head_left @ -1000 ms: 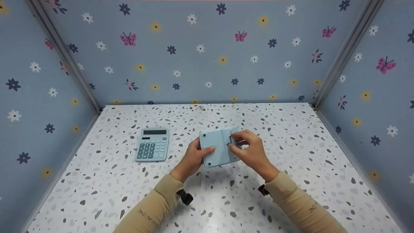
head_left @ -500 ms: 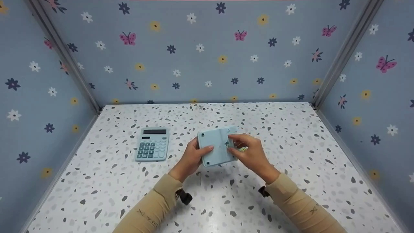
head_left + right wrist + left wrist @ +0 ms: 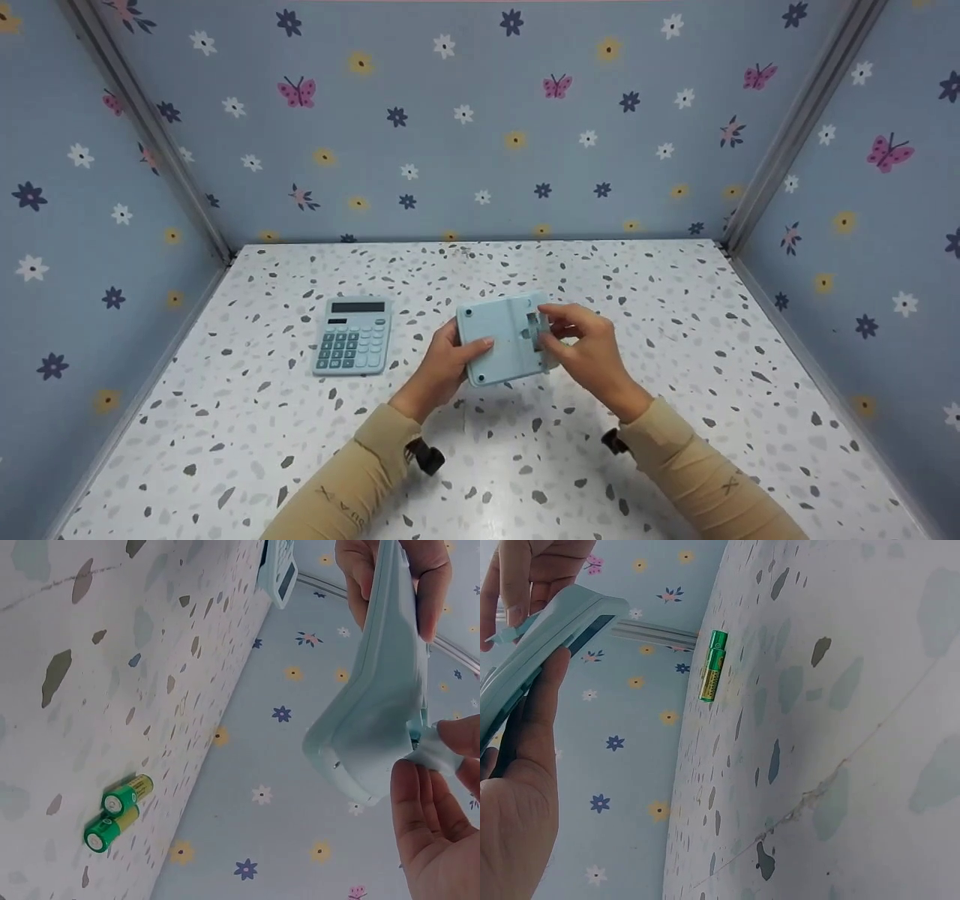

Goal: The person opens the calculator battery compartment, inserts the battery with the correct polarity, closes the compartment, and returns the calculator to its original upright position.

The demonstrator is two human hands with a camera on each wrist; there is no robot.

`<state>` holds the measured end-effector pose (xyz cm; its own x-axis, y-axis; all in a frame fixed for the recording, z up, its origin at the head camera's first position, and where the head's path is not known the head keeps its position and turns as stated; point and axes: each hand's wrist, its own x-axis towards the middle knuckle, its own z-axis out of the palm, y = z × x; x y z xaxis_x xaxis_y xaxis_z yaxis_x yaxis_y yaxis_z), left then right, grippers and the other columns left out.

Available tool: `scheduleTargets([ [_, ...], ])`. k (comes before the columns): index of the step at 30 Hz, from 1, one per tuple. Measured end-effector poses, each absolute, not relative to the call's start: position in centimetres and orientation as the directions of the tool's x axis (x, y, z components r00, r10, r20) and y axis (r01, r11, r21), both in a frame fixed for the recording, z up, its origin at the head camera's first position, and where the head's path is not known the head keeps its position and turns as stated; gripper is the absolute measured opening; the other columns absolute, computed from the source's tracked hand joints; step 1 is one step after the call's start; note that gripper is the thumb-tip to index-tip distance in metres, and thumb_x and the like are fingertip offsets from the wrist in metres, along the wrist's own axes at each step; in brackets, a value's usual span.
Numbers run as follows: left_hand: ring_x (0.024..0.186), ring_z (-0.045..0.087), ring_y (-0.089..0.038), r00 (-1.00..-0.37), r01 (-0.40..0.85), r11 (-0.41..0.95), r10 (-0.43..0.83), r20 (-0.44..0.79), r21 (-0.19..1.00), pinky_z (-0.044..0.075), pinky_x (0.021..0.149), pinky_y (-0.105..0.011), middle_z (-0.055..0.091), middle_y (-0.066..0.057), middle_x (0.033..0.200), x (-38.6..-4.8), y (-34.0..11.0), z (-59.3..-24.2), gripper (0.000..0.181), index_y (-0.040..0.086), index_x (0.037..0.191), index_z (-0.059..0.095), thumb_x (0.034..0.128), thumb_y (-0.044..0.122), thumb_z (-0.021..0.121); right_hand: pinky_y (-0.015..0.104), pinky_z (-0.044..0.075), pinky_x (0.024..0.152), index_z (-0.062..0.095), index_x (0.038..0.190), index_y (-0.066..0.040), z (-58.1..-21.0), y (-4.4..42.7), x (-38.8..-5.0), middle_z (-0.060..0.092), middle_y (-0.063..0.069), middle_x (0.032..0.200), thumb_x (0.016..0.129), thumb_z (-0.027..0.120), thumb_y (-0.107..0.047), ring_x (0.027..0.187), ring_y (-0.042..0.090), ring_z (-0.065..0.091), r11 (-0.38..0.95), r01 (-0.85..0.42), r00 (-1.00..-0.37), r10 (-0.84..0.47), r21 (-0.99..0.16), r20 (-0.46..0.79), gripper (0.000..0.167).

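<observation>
My left hand (image 3: 444,364) grips a light blue calculator (image 3: 501,358) turned back side up, thumb on the back and fingers beneath. At its right end the battery compartment (image 3: 533,321) shows dark openings. Beside that opening, my right hand (image 3: 592,352) pinches a small light blue battery cover (image 3: 436,751) between thumb and fingers. The cover is tilted at the compartment's edge in the right wrist view; whether it is fully free I cannot tell. Two green batteries, an upper one (image 3: 128,795) and a lower one (image 3: 111,829), lie side by side on the table below.
A second light blue calculator (image 3: 351,336) lies face up on the speckled table (image 3: 247,420), left of my hands. Flower-patterned panels (image 3: 480,157) enclose the table at the back and both sides.
Half a second ago the cover lay over most of the compartment; now my right hand has drawn it to the right and the openings show. The left hand holds the calculator nearly still.
</observation>
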<state>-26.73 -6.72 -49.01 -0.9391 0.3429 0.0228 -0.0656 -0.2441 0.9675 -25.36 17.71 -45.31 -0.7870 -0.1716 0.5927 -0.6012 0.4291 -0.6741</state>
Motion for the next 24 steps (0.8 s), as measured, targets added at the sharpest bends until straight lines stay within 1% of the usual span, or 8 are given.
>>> scheduleTargets([
  [6,0.134,0.066,-0.031,-0.943,-0.07,-0.241,0.333,0.015,0.968,0.059,0.112,-0.049,0.057,-0.023,0.156,-26.7,-6.8,-48.9,0.062,0.004,0.162,0.041,0.1057,0.008,0.066,0.043,0.069,0.079,0.078,0.123,0.001,-44.9,18.4,-25.9,0.08,0.016,0.11,0.091,0.078,0.009,0.09,0.031,0.076,0.447,-0.584,-0.797,-0.157,-0.677,0.584,0.034],
  [11,0.137,0.063,-0.034,-0.944,-0.064,-0.229,0.331,0.016,0.971,0.057,0.114,-0.053,0.055,-0.024,0.157,-26.6,-7.0,-48.9,0.063,0.004,0.163,0.04,0.1061,0.01,0.066,0.046,0.069,0.08,0.077,0.126,0.003,-44.3,18.8,-26.2,0.08,0.018,0.112,0.092,0.077,0.007,0.091,0.031,0.077,0.476,-0.578,-0.798,-0.162,-0.663,0.58,0.034],
  [15,0.137,0.063,-0.033,-0.947,-0.069,-0.229,0.321,0.009,0.971,0.057,0.114,-0.053,0.056,-0.022,0.157,-26.7,-7.1,-48.8,0.062,0.005,0.162,0.042,0.1054,0.01,0.067,0.048,0.069,0.082,0.077,0.125,0.002,-44.0,19.2,-26.7,0.08,0.017,0.114,0.092,0.078,0.006,0.092,0.03,0.077,0.5,-0.556,-0.811,-0.149,-0.664,0.566,0.034],
  [18,0.135,0.064,-0.031,-0.946,-0.067,-0.228,0.323,0.01,0.971,0.058,0.113,-0.052,0.057,-0.023,0.156,-26.7,-7.2,-48.8,0.062,0.004,0.162,0.042,0.1055,0.009,0.067,0.049,0.069,0.083,0.077,0.125,0.002,-43.7,19.4,-26.9,0.08,0.017,0.111,0.092,0.078,0.007,0.093,0.031,0.077,0.511,-0.536,-0.823,-0.137,-0.673,0.551,0.034],
  [24,0.135,0.063,-0.032,-0.942,-0.065,-0.224,0.335,0.014,0.972,0.058,0.113,-0.052,0.052,-0.025,0.159,-26.7,-7.4,-48.6,0.067,0.004,0.165,0.038,0.105,0.01,0.068,0.047,0.068,0.086,0.077,0.128,0.0,-43.1,20.1,-27.4,0.079,0.017,0.109,0.093,0.078,0.006,0.095,0.03,0.076,0.522,-0.497,-0.848,-0.123,-0.693,0.515,0.036],
])
